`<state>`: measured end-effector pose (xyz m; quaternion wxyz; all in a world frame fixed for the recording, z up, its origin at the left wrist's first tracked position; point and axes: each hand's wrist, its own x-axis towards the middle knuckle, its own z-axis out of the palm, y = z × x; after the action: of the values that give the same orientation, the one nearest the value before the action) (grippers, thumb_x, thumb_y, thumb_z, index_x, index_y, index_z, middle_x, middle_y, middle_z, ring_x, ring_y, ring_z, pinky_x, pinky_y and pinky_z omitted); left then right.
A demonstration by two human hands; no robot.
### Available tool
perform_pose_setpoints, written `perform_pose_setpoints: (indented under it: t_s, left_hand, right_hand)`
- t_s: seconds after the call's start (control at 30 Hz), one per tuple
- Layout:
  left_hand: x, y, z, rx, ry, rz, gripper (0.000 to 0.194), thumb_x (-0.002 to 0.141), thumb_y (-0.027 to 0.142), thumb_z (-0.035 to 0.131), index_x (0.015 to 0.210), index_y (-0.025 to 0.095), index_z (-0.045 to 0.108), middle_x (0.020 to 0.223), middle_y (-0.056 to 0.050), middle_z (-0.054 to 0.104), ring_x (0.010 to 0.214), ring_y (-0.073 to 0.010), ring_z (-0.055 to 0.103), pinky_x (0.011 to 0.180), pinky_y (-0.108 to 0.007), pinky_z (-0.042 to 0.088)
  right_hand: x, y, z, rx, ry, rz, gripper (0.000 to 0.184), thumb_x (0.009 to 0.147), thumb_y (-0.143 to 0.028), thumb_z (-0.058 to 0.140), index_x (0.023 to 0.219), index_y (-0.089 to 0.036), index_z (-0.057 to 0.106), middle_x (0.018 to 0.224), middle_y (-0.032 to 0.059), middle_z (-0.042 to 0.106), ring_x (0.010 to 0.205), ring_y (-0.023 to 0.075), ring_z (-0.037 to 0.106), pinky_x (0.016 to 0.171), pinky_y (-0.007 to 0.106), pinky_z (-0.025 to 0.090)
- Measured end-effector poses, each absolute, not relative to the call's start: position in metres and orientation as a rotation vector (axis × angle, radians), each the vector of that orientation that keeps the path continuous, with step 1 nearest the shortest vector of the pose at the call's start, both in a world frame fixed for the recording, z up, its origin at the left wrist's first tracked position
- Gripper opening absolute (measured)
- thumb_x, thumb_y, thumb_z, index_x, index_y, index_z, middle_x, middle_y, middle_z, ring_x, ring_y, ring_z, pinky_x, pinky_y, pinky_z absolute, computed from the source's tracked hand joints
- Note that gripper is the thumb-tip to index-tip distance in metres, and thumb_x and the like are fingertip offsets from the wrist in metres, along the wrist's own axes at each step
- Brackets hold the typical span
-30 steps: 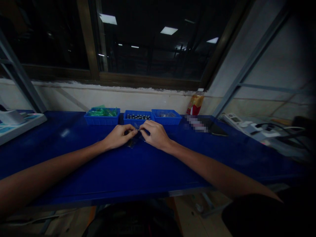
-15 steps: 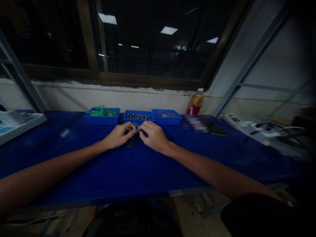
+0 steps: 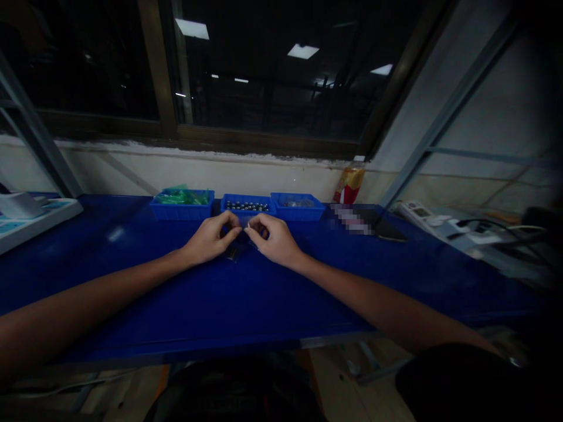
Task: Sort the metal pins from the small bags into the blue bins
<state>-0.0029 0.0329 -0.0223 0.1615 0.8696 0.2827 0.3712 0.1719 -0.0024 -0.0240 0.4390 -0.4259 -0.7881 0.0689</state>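
In the head view, my left hand [image 3: 215, 235] is closed in a pinch, thumb against fingers, above the blue table. A small clear plastic bag [image 3: 233, 253] with something brownish in it hangs under its fingertips. Facing it across a narrow gap, my right hand [image 3: 273, 239] is also pinched shut. A tiny pale bit shows at its fingertips, too small and dim to name. Just beyond both hands stands a blue bin [image 3: 225, 212] holding several small metal-topped cylinders.
Left of that bin is another blue bin [image 3: 182, 212] with green plastic bags; to the right, a third bin [image 3: 301, 213] holds clear items. A red and gold packet [image 3: 349, 186], a dark flat object [image 3: 389, 230] and power strips [image 3: 466, 234] lie further right. Another power strip [image 3: 39, 220] is at left.
My hands have drawn slightly apart at the fingertips. The clear plastic that bunched between them shows less now. Bins and table objects stay in place.
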Motion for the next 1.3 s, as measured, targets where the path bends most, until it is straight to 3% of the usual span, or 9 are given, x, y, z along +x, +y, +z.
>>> perform_pose_setpoints:
  t_s: [0.2, 0.37, 0.47, 0.6, 0.73, 0.83, 1.0, 1.13, 1.3]
  left_hand:
    - [-0.003, 0.032, -0.02, 2.419, 0.843, 1.034, 0.025, 0.088, 0.031, 0.037, 0.077, 0.014, 0.052, 0.07, 0.001, 0.054, 0.063, -0.0118, 0.049, 0.057, -0.023, 0.035]
    - [-0.002, 0.037, -0.023, 2.382, 0.881, 1.051, 0.02, 0.086, 0.031, 0.04, 0.087, 0.014, 0.052, 0.078, -0.001, 0.055, 0.068, -0.0124, 0.05, 0.06, -0.023, 0.036]
    - [-0.003, 0.044, -0.026, 2.313, 0.957, 1.015, 0.022, 0.085, 0.032, 0.041, 0.083, 0.013, 0.053, 0.075, -0.001, 0.056, 0.068, -0.0129, 0.05, 0.061, -0.024, 0.037]
    - [-0.003, 0.046, -0.026, 2.174, 0.979, 0.851, 0.044, 0.086, 0.044, 0.032, 0.066, 0.013, 0.056, 0.059, -0.001, 0.054, 0.055, -0.0121, 0.048, 0.055, -0.024, 0.036]
    - [-0.002, 0.041, -0.022, 2.084, 0.889, 0.761, 0.057, 0.087, 0.049, 0.021, 0.061, 0.012, 0.057, 0.059, -0.004, 0.057, 0.051, -0.0118, 0.049, 0.051, -0.024, 0.035]
    - [-0.002, 0.038, -0.021, 2.078, 0.814, 0.751, 0.052, 0.087, 0.046, 0.023, 0.066, 0.012, 0.057, 0.061, -0.004, 0.057, 0.052, -0.0117, 0.049, 0.05, -0.023, 0.035]
    - [-0.002, 0.04, -0.021, 2.016, 0.741, 0.795, 0.023, 0.078, 0.034, 0.047, 0.069, 0.014, 0.051, 0.063, 0.001, 0.053, 0.056, -0.01, 0.048, 0.052, -0.021, 0.037]
    - [-0.002, 0.043, -0.022, 1.904, 0.746, 0.806, 0.012, 0.073, 0.025, 0.047, 0.067, 0.015, 0.05, 0.061, 0.002, 0.05, 0.054, -0.0093, 0.046, 0.05, -0.02, 0.035]
    - [-0.004, 0.046, -0.024, 1.899, 0.717, 0.728, 0.011, 0.072, 0.024, 0.047, 0.068, 0.015, 0.051, 0.061, 0.001, 0.051, 0.055, -0.0103, 0.048, 0.051, -0.021, 0.033]
  right_hand:
    - [0.172, -0.007, -0.021, -1.022, -2.021, -0.044, 0.007, 0.079, -0.02, 0.049, 0.072, -0.017, 0.049, 0.07, 0.0006, 0.051, 0.066, 0.0123, 0.048, 0.06, 0.025, 0.038]
    - [0.175, -0.003, -0.022, -1.01, -2.047, -0.077, 0.009, 0.078, -0.014, 0.048, 0.07, -0.017, 0.05, 0.07, 0.0005, 0.051, 0.068, 0.0122, 0.048, 0.063, 0.025, 0.038]
    - [0.178, -0.001, -0.021, -0.994, -2.076, -0.09, 0.01, 0.078, -0.012, 0.047, 0.07, -0.017, 0.05, 0.071, 0.0009, 0.051, 0.069, 0.0121, 0.048, 0.063, 0.025, 0.038]
    - [0.179, 0.0, -0.021, -0.991, -2.114, -0.115, 0.012, 0.078, -0.009, 0.044, 0.07, -0.017, 0.05, 0.072, 0.0014, 0.05, 0.071, 0.0127, 0.048, 0.065, 0.026, 0.039]
    - [0.18, 0.002, -0.023, -0.97, -2.143, -0.152, 0.017, 0.072, -0.002, 0.043, 0.072, -0.017, 0.05, 0.075, 0.0022, 0.05, 0.075, 0.0132, 0.049, 0.068, 0.026, 0.04]
    - [0.181, 0.003, -0.024, -0.93, -2.159, -0.184, 0.021, 0.069, 0.001, 0.041, 0.073, -0.017, 0.053, 0.079, 0.0032, 0.05, 0.078, 0.0131, 0.049, 0.071, 0.026, 0.041]
    - [0.179, -0.001, -0.022, -0.894, -2.188, -0.208, 0.017, 0.082, -0.012, 0.041, 0.087, -0.017, 0.057, 0.086, 0.0049, 0.051, 0.081, 0.0136, 0.051, 0.074, 0.029, 0.044]
    - [0.175, -0.005, -0.02, -0.864, -2.269, -0.211, 0.017, 0.085, -0.016, 0.04, 0.091, -0.016, 0.056, 0.094, 0.007, 0.054, 0.088, 0.015, 0.052, 0.079, 0.031, 0.045]
    - [0.175, -0.004, -0.023, -0.856, -2.309, -0.178, 0.02, 0.084, -0.013, 0.039, 0.094, -0.014, 0.055, 0.09, 0.0075, 0.056, 0.085, 0.0154, 0.053, 0.076, 0.031, 0.046]
